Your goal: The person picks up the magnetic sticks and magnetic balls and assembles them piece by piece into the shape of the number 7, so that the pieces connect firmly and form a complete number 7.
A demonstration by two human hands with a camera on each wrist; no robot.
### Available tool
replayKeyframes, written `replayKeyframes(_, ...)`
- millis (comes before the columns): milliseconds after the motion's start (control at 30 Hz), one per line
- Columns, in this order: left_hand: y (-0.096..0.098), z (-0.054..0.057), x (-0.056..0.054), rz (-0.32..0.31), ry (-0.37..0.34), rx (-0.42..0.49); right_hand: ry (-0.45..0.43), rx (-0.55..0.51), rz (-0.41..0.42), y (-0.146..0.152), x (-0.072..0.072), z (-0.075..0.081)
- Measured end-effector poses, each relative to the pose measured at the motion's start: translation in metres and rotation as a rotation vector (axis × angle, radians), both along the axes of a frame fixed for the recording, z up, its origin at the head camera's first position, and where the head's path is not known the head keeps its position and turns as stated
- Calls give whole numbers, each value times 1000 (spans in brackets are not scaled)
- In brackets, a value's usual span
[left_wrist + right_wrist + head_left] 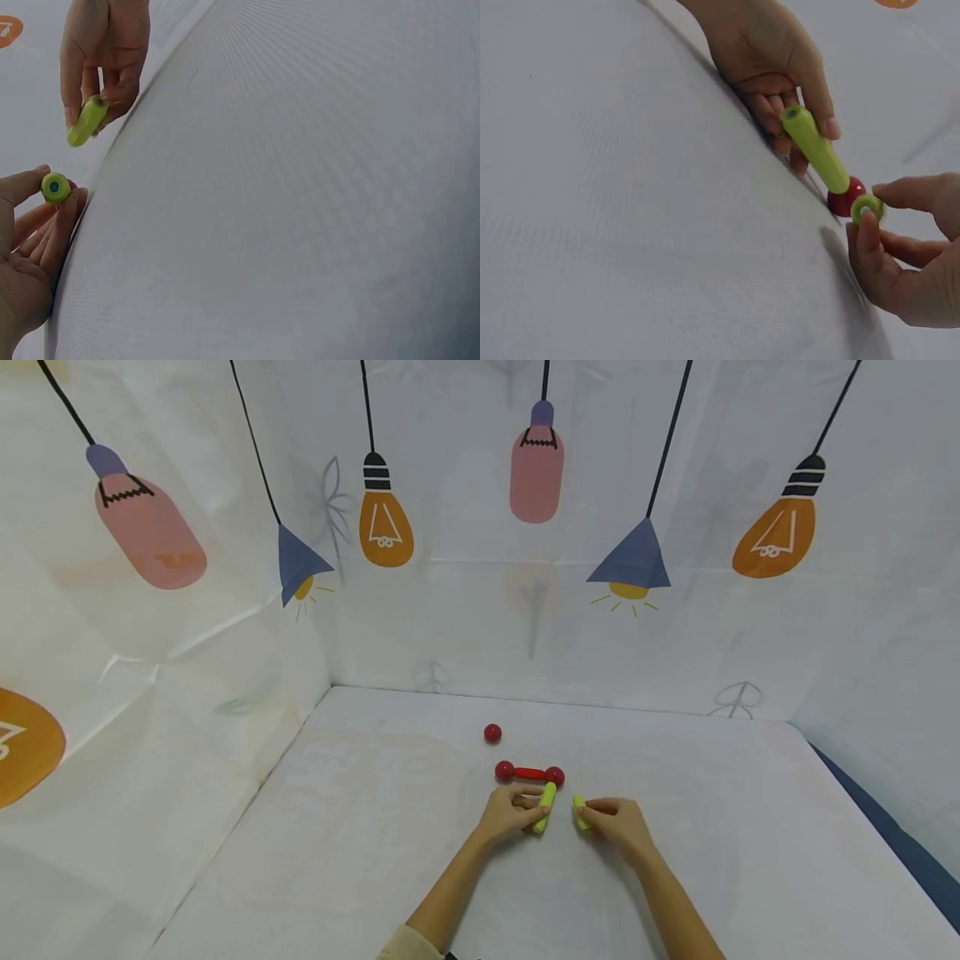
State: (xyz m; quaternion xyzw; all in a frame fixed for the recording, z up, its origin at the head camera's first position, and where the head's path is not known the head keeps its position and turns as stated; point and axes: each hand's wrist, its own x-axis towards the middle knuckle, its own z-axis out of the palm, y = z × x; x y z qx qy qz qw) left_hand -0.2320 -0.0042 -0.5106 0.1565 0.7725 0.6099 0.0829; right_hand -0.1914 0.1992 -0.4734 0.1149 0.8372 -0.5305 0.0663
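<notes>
My left hand (506, 814) holds a yellow-green magnetic rod (545, 808) between thumb and fingers. That rod's far end meets a red ball (554, 776), plainest in the right wrist view. A red rod (529, 773) joins this ball to a second red ball (505, 771) on its left. To the right, apart from them, my right hand (618, 827) pinches another yellow-green rod (580, 811) by thumb and fingertips. The right wrist view shows this rod (868, 208) end-on, with a round insert in its end. Fingers partly cover both rods.
A loose red ball (492, 733) lies behind the joined pieces on the white tabletop (360, 827). White sheets printed with hanging lamps (536, 472) rise at the table's back and left. A dark blue strip (892, 827) shows beyond the right edge.
</notes>
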Motion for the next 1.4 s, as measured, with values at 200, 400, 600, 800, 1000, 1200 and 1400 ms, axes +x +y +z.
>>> replayKeyframes(200,-1,0,1,-1,7,0,-72,-254,-5,-6,8,-3)
replayKeyframes(400,-1,1,3,-1,1,-2,-84,-500,109,-13,16,-5)
replayKeyframes(600,-1,2,2,1,4,-4,-115,-702,223,-19,23,-5)
replayKeyframes(800,0,1,1,-2,-3,18,-132,-736,248,-29,27,-9)
replayKeyframes(1000,1,1,1,-6,-36,10,-143,-756,273,-38,30,-17)
replayKeyframes(1200,1,1,1,-9,-36,24,-135,-730,329,-46,34,-19)
replayKeyframes(1400,0,1,1,-11,-36,13,-130,-712,352,-53,35,-20)
